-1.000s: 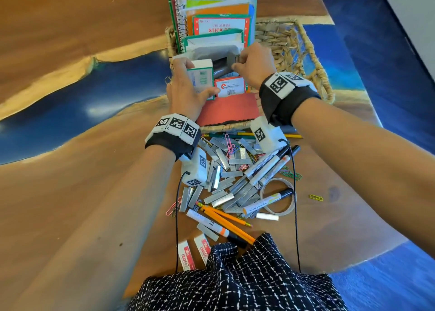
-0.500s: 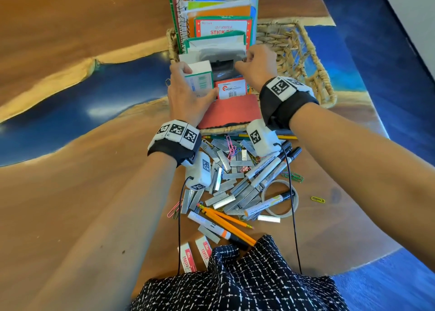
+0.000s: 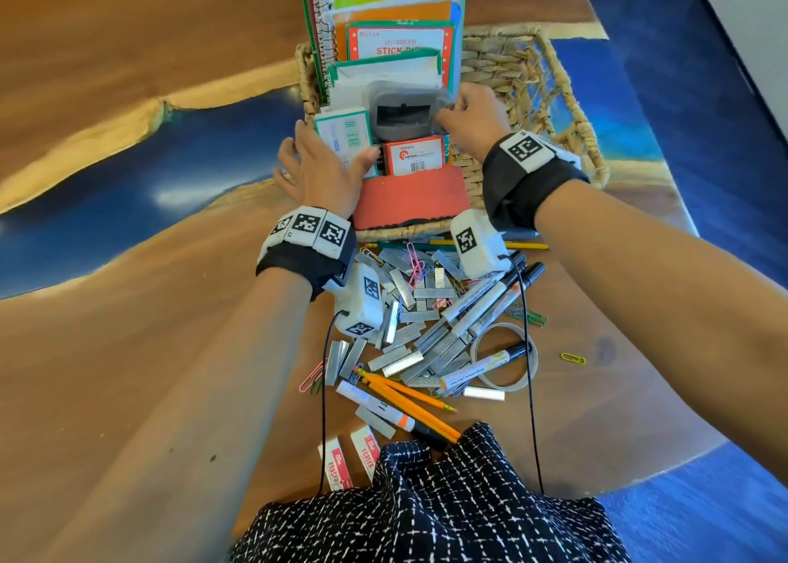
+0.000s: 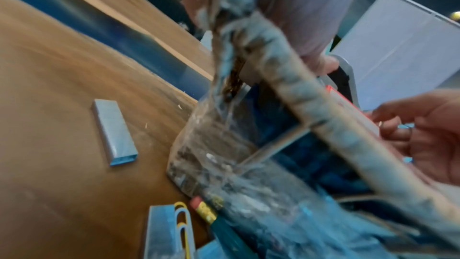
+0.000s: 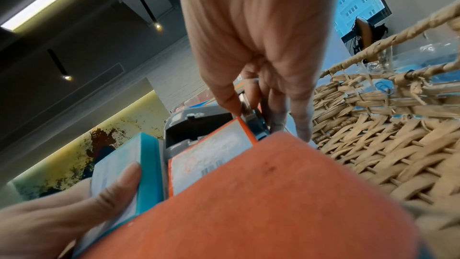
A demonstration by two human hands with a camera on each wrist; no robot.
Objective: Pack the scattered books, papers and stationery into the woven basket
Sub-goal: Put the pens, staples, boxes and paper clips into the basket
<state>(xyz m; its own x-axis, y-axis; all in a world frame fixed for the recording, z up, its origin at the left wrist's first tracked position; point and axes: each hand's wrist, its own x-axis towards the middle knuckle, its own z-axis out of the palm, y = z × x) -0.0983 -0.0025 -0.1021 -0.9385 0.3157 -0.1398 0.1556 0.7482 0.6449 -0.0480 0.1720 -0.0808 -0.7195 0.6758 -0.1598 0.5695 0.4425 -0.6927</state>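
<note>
Wooden table (image 3: pixel 128 370) with blue inlay is seen from above; woven basket (image 3: pixel 550 93) sits at its far side, left half packed, right half showing bare weave; books and notebooks (image 3: pixel 383 12) are stood upright at the back of the basket, a red-bordered sticker pad (image 3: pixel 398 42) in front of them; red folder (image 3: pixel 411 198) is leaned against the near wall of the basket; grey case (image 3: pixel 403 115) is stood behind a small red box (image 3: pixel 415 155), both in the basket; green-edged white box (image 3: pixel 347 136) is stood at the left, beside the red box. Left hand (image 3: pixel 320 170) is laid against the white box, thumb on its front, other fingers spread and fairly straight; whether the box is gripped cannot be told. Right hand (image 3: pixel 475 119) is curled at the right edge of the grey case, fingertips (image 5: pixel 236 109) pinching it. Loose stationery is left on the table near the basket: staple strips (image 3: pixel 422 294), markers (image 3: pixel 482 302), tape roll (image 3: pixel 505 355), pencils (image 3: pixel 409 396), erasers (image 3: pixel 349 460), paper clips (image 3: pixel 573 358).
</note>
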